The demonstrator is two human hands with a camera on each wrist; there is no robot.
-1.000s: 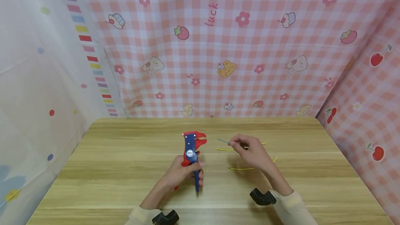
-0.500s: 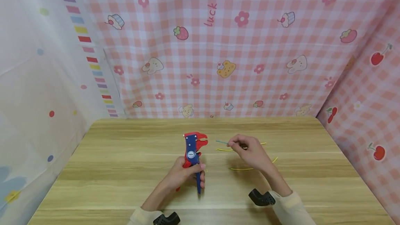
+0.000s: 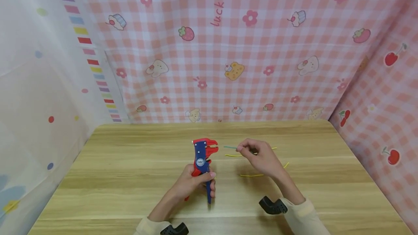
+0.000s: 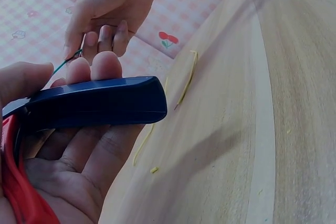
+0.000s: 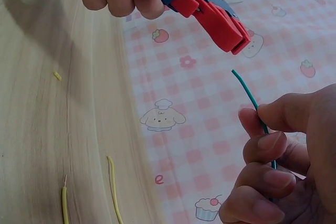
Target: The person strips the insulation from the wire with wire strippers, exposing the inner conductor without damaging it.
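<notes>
My left hand (image 3: 187,182) grips a wire stripper (image 3: 200,152) by its handles, fingers curled round the blue handle (image 4: 105,103). The stripper is red and blue, held upright with its notched jaws apart and pointing right. Between thumb and forefinger, my right hand (image 3: 261,157) pinches a thin green wire (image 5: 245,88). The wire's free end points left at the stripper's jaws, a small gap away from them. No wire lies between the jaws. The rest of the green wire runs behind the curled fingers of the right hand.
Two yellow wires lie on the wooden table (image 3: 114,177): a nearer wire (image 3: 251,175) with a bared copper end, and a farther wire (image 3: 232,155) partly behind the right hand. A short yellow scrap (image 4: 154,170) lies near the left hand. A checked pink cloth (image 3: 209,53) hangs behind.
The stripper has moved slightly right and the green wire slightly left, narrowing the gap between them. The wire has levelled out a little. Both hands keep their hold.
</notes>
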